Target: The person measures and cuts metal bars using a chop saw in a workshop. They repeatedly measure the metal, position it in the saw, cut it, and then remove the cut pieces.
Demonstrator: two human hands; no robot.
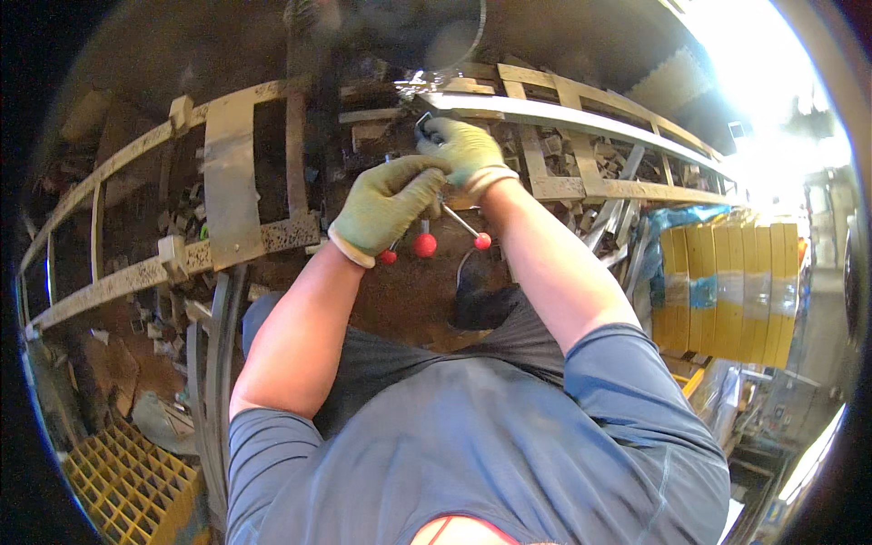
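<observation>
My left hand (386, 207), in a pale green work glove, has its thumb and fingers pinched together against my right glove near the wrist. What lies between those fingers, if anything, is hidden. My right hand (467, 154), gloved alike, curls around a small dark piece with a thin rectangular metal outline (423, 123). Just below both hands are lever handles with a red ball knob (424, 245) in the middle and another red knob (482, 241) to the right. A long bright metal bar (581, 115) runs rightward from beyond my right hand.
A pale metal rack (232, 173) extends left, and a similar rack (618, 187) extends right, with offcuts beneath. Dark, blurred machinery (427, 36) stands ahead. Yellow stacked boards (731, 291) wrapped in film are at right. A yellow grating (132, 472) lies lower left.
</observation>
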